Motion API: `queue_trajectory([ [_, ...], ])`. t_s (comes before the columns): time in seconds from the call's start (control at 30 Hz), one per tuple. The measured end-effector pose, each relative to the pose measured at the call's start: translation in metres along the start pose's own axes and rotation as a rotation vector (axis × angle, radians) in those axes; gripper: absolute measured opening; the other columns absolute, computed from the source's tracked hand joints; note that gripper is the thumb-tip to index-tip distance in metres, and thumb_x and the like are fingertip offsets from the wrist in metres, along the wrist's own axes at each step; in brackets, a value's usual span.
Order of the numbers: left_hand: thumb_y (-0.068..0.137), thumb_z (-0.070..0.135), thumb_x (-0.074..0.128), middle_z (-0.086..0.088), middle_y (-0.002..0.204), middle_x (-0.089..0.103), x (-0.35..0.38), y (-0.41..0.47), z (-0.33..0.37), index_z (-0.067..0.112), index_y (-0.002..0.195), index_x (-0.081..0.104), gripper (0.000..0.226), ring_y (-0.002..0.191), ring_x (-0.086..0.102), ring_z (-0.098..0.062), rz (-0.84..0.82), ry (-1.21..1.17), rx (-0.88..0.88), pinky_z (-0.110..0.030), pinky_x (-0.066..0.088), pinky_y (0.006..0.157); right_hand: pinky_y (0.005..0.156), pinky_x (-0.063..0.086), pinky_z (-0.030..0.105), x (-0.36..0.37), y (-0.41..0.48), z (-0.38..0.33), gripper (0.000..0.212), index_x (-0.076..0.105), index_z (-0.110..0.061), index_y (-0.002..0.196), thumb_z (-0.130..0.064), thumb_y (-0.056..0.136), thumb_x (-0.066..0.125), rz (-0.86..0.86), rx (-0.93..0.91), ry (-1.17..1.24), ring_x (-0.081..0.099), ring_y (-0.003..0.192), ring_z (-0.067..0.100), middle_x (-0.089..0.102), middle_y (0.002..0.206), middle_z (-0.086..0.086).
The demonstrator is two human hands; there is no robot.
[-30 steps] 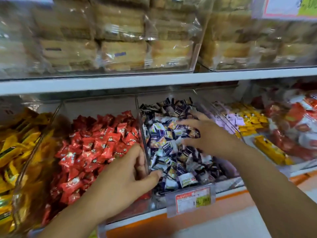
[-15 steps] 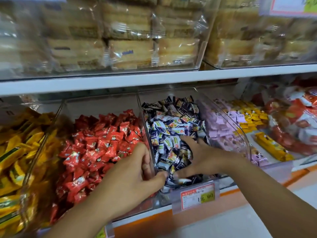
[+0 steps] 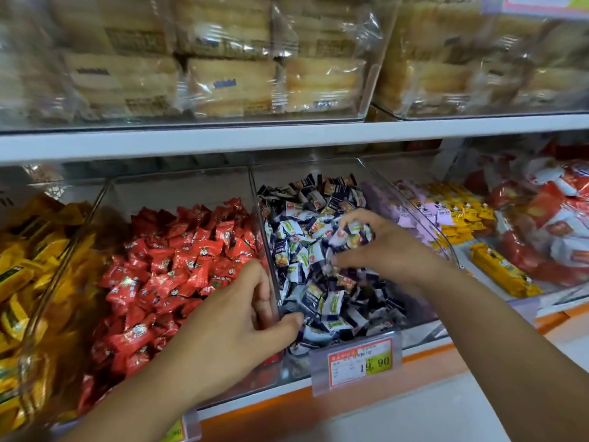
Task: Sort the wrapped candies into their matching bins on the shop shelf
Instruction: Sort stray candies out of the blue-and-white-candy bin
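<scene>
Clear bins line the lower shelf. One bin holds red wrapped candies [image 3: 178, 269]. The bin to its right holds dark blue and white wrapped candies [image 3: 318, 224]. My left hand [image 3: 236, 327] grips the clear divider wall [image 3: 266, 247] between these two bins, thumb on the blue side and fingers on the red side. My right hand [image 3: 382, 247] is inside the blue and white bin, fingers curled round a bunch of those candies lifted off the pile.
A bin of yellow packets [image 3: 28, 282] stands at the far left. Pink and yellow sweets [image 3: 446, 212] and red-white packs [image 3: 548, 218] lie to the right. A price tag [image 3: 360, 362] hangs on the shelf edge. Bagged cakes [image 3: 229, 81] fill the upper shelf.
My right hand dipped toward the front of the blue and white bin, then rose back to the middle with a bunch of candies. My left hand stayed on the divider.
</scene>
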State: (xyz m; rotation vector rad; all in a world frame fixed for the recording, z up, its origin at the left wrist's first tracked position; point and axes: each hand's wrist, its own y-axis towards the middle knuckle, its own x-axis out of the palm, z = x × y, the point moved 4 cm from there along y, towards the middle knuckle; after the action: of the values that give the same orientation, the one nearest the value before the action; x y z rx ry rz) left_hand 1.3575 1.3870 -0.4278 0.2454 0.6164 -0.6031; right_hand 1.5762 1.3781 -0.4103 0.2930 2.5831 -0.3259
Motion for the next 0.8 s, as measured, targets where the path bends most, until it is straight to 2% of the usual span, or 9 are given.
queue_trajectory([
  [0.07,0.081,0.048,0.066,0.015,0.059,0.053,0.000,0.000,0.000,0.021,0.084,0.036,0.041,0.048,0.037,-0.006,-0.007,-0.001,0.003,-0.019,0.033,0.049,0.069,0.054,0.027,-0.003,0.003,-0.012,0.031,0.060,-0.030,0.105,-0.021,0.080,0.077,0.073,-0.068,0.084,0.064,0.092,0.021,0.056,0.120,-0.015],
  [0.13,0.082,0.048,0.066,0.014,0.058,0.053,0.000,-0.001,0.000,0.021,0.085,0.036,0.040,0.048,0.038,-0.006,-0.010,-0.005,0.008,-0.019,0.033,0.049,0.061,0.052,0.020,0.001,0.006,-0.024,0.032,0.060,-0.031,0.108,-0.024,0.081,0.076,0.102,-0.107,0.165,0.066,0.091,0.018,0.057,0.110,-0.016],
  [0.2,0.082,0.047,0.067,0.015,0.058,0.053,0.000,-0.001,0.000,0.021,0.085,0.036,0.040,0.047,0.039,-0.006,-0.005,-0.006,0.003,-0.018,0.034,0.049,0.077,0.050,0.027,0.008,0.011,-0.031,0.047,0.056,-0.040,0.121,-0.034,0.080,0.076,0.076,-0.145,0.147,0.060,0.105,0.014,0.054,0.130,-0.009],
  [0.33,0.081,0.049,0.067,0.017,0.058,0.054,0.000,-0.001,-0.001,0.020,0.083,0.040,0.039,0.048,0.041,-0.004,-0.008,0.000,-0.023,-0.017,0.035,0.050,0.102,0.043,0.040,0.010,0.008,-0.039,0.086,0.028,-0.057,0.141,-0.051,0.070,0.075,-0.111,-0.156,0.160,0.032,0.134,0.009,0.020,0.156,-0.018],
  [0.43,0.081,0.051,0.066,0.017,0.059,0.055,0.000,0.000,-0.001,0.021,0.080,0.040,0.039,0.048,0.041,-0.004,-0.008,0.011,-0.022,-0.018,0.035,0.051,0.088,0.056,0.035,-0.010,-0.004,-0.034,0.068,0.036,-0.055,0.138,-0.056,0.078,0.067,-0.148,-0.086,-0.062,0.051,0.124,0.013,0.028,0.153,-0.019],
  [0.57,0.081,0.046,0.068,0.018,0.055,0.054,-0.001,-0.001,0.001,0.019,0.079,0.041,0.039,0.047,0.041,-0.004,0.005,-0.002,-0.011,-0.015,0.033,0.050,0.083,0.047,0.022,-0.020,-0.023,-0.020,0.038,0.058,-0.043,0.117,-0.060,0.083,0.059,-0.308,-0.008,-0.624,0.056,0.100,0.000,0.058,0.123,-0.018],
  [0.63,0.082,0.045,0.069,0.018,0.055,0.054,-0.001,0.000,0.002,0.018,0.080,0.040,0.039,0.047,0.041,-0.003,-0.002,0.003,-0.012,-0.015,0.033,0.049,0.094,0.044,0.025,-0.001,-0.031,-0.008,0.054,0.048,-0.050,0.127,-0.067,0.077,0.061,-0.453,0.049,-0.727,0.053,0.110,0.005,0.052,0.129,-0.016],
  [0.7,0.082,0.045,0.068,0.018,0.056,0.054,-0.001,-0.001,0.003,0.018,0.081,0.040,0.039,0.047,0.042,-0.004,-0.008,0.014,-0.011,-0.016,0.034,0.050,0.107,0.037,0.032,0.022,-0.032,0.003,0.078,0.025,-0.057,0.141,-0.071,0.074,0.062,-0.539,0.047,-0.737,0.039,0.133,0.013,0.029,0.152,-0.011],
  [0.8,0.082,0.048,0.068,0.016,0.062,0.056,-0.001,-0.001,0.004,0.020,0.081,0.040,0.039,0.050,0.043,-0.005,-0.010,0.031,-0.002,-0.018,0.035,0.051,0.110,0.035,0.038,0.041,-0.024,0.013,0.102,0.000,-0.046,0.150,-0.072,0.073,0.063,-0.551,0.082,-0.791,0.029,0.142,0.023,0.001,0.161,-0.006],
])
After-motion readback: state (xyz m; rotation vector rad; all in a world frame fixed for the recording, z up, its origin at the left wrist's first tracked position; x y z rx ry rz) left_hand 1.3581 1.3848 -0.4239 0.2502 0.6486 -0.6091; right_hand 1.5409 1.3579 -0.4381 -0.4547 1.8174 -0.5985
